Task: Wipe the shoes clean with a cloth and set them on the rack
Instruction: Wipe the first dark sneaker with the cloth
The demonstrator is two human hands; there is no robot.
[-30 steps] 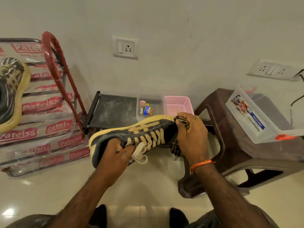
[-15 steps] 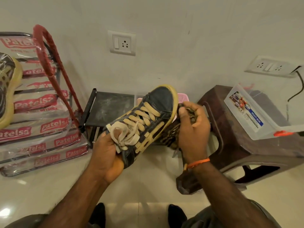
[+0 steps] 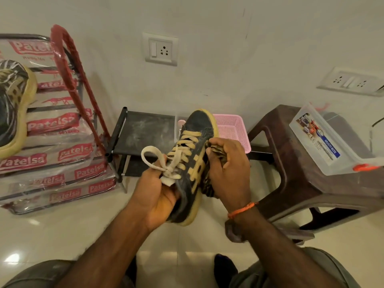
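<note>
A black sneaker with tan laces and a yellowed sole is held up in the middle of the view, toe pointing away from me. My left hand grips it at the heel and tongue. My right hand holds a dark patterned cloth bunched against the shoe's right side. A second matching sneaker lies on the plastic-wrapped shoe rack at the left edge, partly cut off by the frame.
A low black shelf stands against the wall behind the shoe, with a pink basket beside it. A brown plastic stool on the right carries a clear plastic box. The floor is pale tile.
The shoe has turned from lying sideways to pointing toe-away, with its heel lowered toward me. My right hand and the cloth slid from the toe down along the shoe's right side.
</note>
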